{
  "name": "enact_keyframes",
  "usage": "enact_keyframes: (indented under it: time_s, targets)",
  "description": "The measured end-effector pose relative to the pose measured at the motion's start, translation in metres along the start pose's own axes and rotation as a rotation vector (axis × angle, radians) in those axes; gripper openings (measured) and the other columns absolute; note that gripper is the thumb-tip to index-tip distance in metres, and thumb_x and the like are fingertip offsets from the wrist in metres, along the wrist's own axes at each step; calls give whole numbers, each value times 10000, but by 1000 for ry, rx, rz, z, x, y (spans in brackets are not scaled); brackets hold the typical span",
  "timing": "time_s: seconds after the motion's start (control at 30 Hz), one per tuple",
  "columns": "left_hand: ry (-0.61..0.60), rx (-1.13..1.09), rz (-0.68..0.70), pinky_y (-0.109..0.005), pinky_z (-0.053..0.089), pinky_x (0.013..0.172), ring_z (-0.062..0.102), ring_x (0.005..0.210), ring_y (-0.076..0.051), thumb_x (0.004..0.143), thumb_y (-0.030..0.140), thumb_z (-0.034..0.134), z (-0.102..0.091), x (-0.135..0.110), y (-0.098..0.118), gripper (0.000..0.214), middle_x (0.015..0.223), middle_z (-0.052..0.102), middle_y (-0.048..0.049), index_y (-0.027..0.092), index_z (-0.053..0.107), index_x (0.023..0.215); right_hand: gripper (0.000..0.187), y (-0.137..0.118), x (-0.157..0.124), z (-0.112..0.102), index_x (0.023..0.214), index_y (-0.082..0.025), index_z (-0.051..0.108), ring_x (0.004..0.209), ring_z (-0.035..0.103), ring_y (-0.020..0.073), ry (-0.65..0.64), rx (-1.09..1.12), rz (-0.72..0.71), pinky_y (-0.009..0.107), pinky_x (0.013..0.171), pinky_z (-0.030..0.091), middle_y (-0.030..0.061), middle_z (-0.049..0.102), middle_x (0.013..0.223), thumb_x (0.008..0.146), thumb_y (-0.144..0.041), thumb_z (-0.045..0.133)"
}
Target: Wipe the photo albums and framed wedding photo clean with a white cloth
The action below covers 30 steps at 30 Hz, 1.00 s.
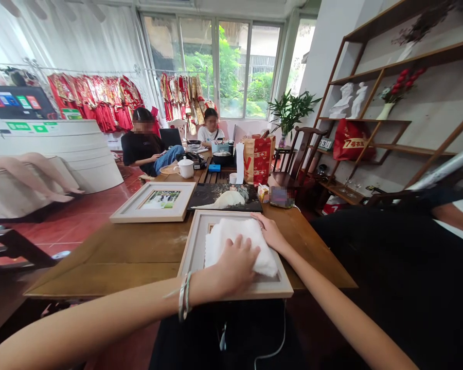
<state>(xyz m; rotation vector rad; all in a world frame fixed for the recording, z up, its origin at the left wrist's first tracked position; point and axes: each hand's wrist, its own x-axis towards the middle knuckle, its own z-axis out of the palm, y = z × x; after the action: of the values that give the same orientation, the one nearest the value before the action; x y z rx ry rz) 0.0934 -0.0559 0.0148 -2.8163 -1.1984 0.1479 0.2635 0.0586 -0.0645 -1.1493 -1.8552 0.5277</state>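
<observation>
A white cloth [226, 236], folded and soft, lies over the middle of a light wooden picture frame [195, 252], which is at the table's near edge. My left hand [235, 267], with bracelets at its wrist, rests on top of the cloth. Its fingers are spread and press on it, slightly blurred. At the frame's upper right side is my right hand [270, 234], fingers stretched out along the edge and touching it beside the cloth. Most of the picture under the cloth is hidden. Another framed picture [160, 199] lies flat to the left.
Beyond the frames lies a dark board [226, 197] with a pale design on the wooden table [139, 252]. A white lidded cup [185, 167], a blue box [214, 168] and a paper bag [260, 159] stand farther back. Two people sit there. A thin cord [283, 329] hangs below the frame.
</observation>
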Motion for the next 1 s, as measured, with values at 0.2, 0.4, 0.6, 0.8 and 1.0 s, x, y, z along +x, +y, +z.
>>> enact_keyframes:
  time_s: [0.2,0.4,0.6,0.8,1.0]
  targets:
    - [-32,-28,136,-532,423,935,408,1273,-373,860,284,483,-15,-46,30,511,1380,450,-214,118,419,1340,519,2,1,1,1188,-177,615,1151,576,219,-15,-79,37,411,1031,400,97,646,1205,748,4,409]
    - [-119,70,-21,-535,470,833,459,1233,-416,824,186,512,-5,-78,31,559,1380,467,-215,166,418,1374,542,1,-1,1,1200,-210,609,1142,582,197,4,-77,9,404,1045,391,61,657,1192,744,12,420]
    - [-31,212,-162,-495,473,832,475,1222,-385,800,114,515,19,-64,-5,561,1358,497,-193,182,453,1354,520,-2,-2,2,1201,-182,610,1159,570,216,7,-74,34,417,1045,389,89,646,1206,749,1,428]
    - [47,234,-270,-513,428,900,378,1304,-377,812,112,519,8,-21,-52,530,1440,375,-221,151,446,1335,508,1,-2,2,1197,-172,603,1131,588,211,12,-94,28,403,1023,414,98,656,1184,739,-4,459]
    - [62,230,-240,-500,441,874,399,1274,-364,798,131,526,7,-10,-74,536,1360,457,-207,156,437,1326,529,4,-1,4,1192,-195,601,1137,583,188,13,-77,29,377,1022,414,73,662,1174,736,15,436]
